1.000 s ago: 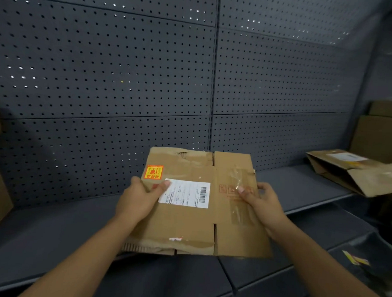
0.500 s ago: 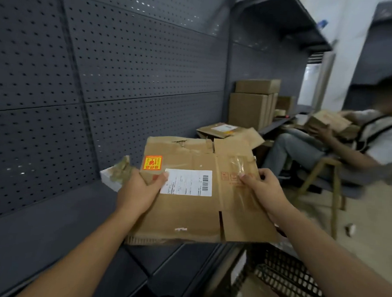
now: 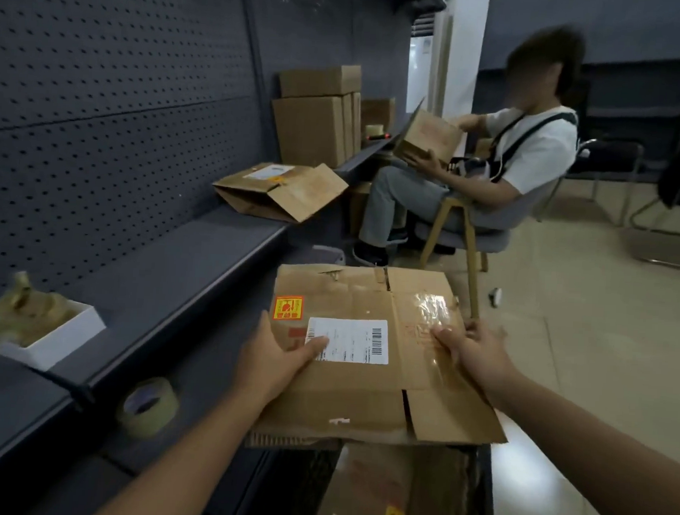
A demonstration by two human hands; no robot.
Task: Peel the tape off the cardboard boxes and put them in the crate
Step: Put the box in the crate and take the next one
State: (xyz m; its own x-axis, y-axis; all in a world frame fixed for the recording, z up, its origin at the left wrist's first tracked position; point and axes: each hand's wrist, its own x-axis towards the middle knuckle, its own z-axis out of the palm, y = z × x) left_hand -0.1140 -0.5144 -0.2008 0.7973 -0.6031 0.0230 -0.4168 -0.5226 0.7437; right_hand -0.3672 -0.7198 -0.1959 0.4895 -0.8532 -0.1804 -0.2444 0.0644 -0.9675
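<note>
I hold a flattened cardboard box (image 3: 363, 384) level in front of me, over the black mesh crate (image 3: 480, 485) below. My left hand (image 3: 274, 360) grips its left edge, thumb on the white shipping label (image 3: 361, 339). My right hand (image 3: 471, 351) grips the right edge, thumb on a patch of clear tape (image 3: 430, 313) that sticks to the right flap. An orange sticker (image 3: 287, 307) sits near the box's top left. Another flattened box (image 3: 369, 491) lies inside the crate.
A dark shelf (image 3: 164, 271) runs along the left under a pegboard wall. On it are a white tray (image 3: 62, 337) of wadded tape, a tape roll (image 3: 147, 404), an opened box (image 3: 279, 191) and stacked boxes (image 3: 318, 114). A seated person (image 3: 493, 159) handles a box ahead.
My view has swung right from the pegboard wall to the aisle. The box came along in both hands and now hangs over the crate instead of the shelf.
</note>
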